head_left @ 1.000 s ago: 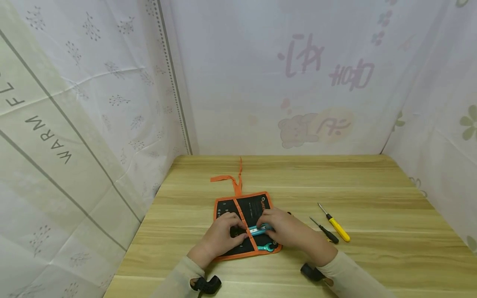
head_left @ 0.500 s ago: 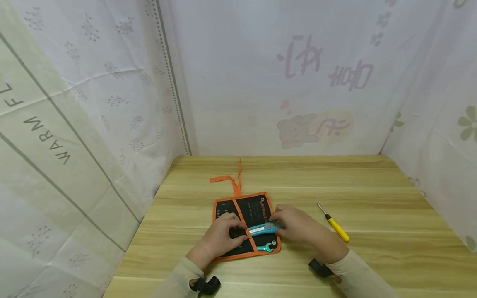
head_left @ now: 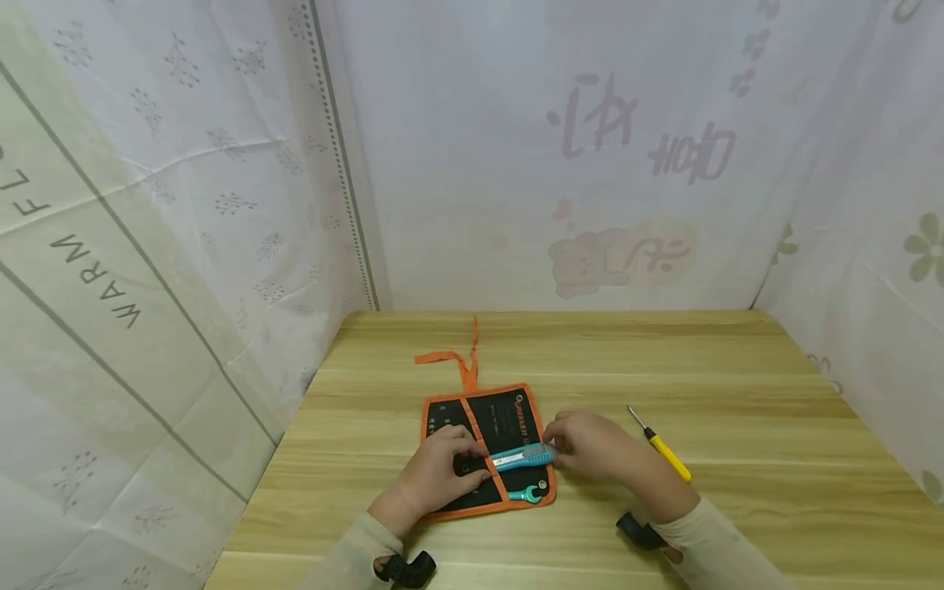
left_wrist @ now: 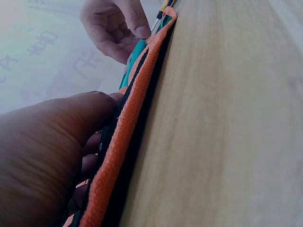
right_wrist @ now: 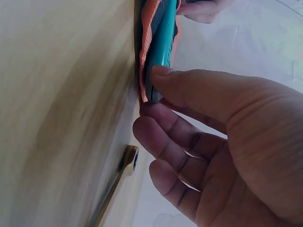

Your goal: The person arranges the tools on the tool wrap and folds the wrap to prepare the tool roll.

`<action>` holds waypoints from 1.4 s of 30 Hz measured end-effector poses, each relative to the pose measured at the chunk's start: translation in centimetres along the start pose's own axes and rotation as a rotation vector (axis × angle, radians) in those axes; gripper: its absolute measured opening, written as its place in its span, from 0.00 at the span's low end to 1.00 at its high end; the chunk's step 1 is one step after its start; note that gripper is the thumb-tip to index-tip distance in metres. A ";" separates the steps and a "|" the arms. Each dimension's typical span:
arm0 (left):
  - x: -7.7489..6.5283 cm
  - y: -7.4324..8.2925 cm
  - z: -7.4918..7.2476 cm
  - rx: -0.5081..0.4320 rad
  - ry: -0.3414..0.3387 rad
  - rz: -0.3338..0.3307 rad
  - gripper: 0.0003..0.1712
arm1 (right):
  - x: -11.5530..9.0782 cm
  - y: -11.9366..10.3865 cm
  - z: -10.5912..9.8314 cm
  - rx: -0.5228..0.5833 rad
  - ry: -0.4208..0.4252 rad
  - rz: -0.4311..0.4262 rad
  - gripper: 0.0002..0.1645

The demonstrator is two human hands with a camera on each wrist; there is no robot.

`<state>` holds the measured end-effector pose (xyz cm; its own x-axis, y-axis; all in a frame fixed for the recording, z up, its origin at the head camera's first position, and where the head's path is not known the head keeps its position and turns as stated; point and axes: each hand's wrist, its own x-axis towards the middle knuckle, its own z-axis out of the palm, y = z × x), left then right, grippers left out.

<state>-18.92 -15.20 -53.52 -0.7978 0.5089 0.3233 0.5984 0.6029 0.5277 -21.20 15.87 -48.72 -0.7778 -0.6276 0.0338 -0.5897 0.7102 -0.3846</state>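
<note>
A black tool pouch (head_left: 492, 419) with orange trim lies flat on the table. A teal utility knife (head_left: 522, 456) sits partly inside one of its pockets, its outer end reaching the pouch's right edge. My right hand (head_left: 593, 447) pinches that outer end; in the right wrist view the thumb (right_wrist: 163, 71) presses on the knife's grey tip. At the pocket's orange edge, my left hand (head_left: 441, 471) holds the pouch with thumb and fingers on either side of the knife. A teal wrench (head_left: 526, 494) shows its open end from a lower pocket.
A yellow-handled screwdriver (head_left: 669, 456) lies right of my right hand. Orange tie straps (head_left: 468, 369) stretch from the pouch toward the back of the wooden table (head_left: 701, 352). Patterned cloth hangs (head_left: 457, 164) behind and at both sides.
My right hand has moved right along the utility knife to its outer end, uncovering more of it. The black screwdriver has gone from sight behind my right forearm. The left hand stays put.
</note>
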 end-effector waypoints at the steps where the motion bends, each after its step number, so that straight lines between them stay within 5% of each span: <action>1: 0.0 0.0 0.0 -0.003 0.001 0.001 0.12 | 0.0 -0.1 0.0 -0.001 -0.002 0.000 0.12; 20: 0.1 0.3 0.1 -0.009 0.020 -0.019 0.11 | 1.6 -2.2 1.7 -0.072 -0.033 -0.085 0.08; 42: 0.4 0.6 0.1 0.035 0.023 -0.014 0.09 | 2.5 -4.0 2.2 -0.106 -0.075 -0.074 0.06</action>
<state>-18.81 -14.55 -53.19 -0.8076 0.4859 0.3342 0.5888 0.6316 0.5044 -20.34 10.80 -49.11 -0.7154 -0.6986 -0.0126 -0.6673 0.6885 -0.2842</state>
